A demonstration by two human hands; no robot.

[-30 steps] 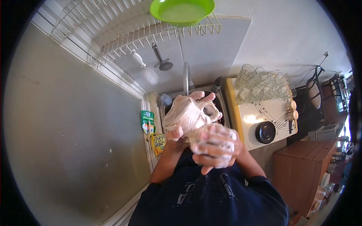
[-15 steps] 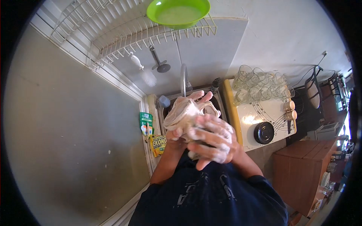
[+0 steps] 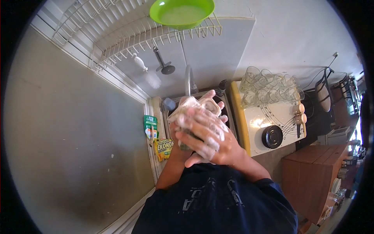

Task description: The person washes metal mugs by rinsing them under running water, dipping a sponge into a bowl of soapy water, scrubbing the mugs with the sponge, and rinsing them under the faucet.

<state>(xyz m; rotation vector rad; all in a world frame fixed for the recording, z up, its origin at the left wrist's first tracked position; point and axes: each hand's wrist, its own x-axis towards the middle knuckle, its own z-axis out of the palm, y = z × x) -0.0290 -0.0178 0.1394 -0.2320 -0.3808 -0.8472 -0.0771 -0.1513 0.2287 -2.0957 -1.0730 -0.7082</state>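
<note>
My left hand (image 3: 222, 105) is under a white, foam-covered object (image 3: 210, 106), with its fingertips showing past the far side. The object has a rounded, ring-like part, but lather hides its kind. Across the near side lies my right hand (image 3: 208, 136), soapy and blurred, its fingers bent over the object and the thumb out to the side. Something dark greenish shows beneath the right fingers; I cannot make out what it is. Both hands are above the sink (image 3: 230, 111), in front of the metal faucet (image 3: 188, 80).
A wire rack (image 3: 148, 39) above carries a green bowl (image 3: 182, 13). A brush (image 3: 140, 62) and a pizza cutter (image 3: 163, 62) hang below. Right of the sink, a counter (image 3: 255, 144) bears several glasses (image 3: 261, 93), cups (image 3: 299, 114) and a black round item (image 3: 272, 137). A yellow packet (image 3: 163, 149) lies left.
Both hands and the foamy object have shifted slightly left and away from my body. My right hand now covers more of the object.
</note>
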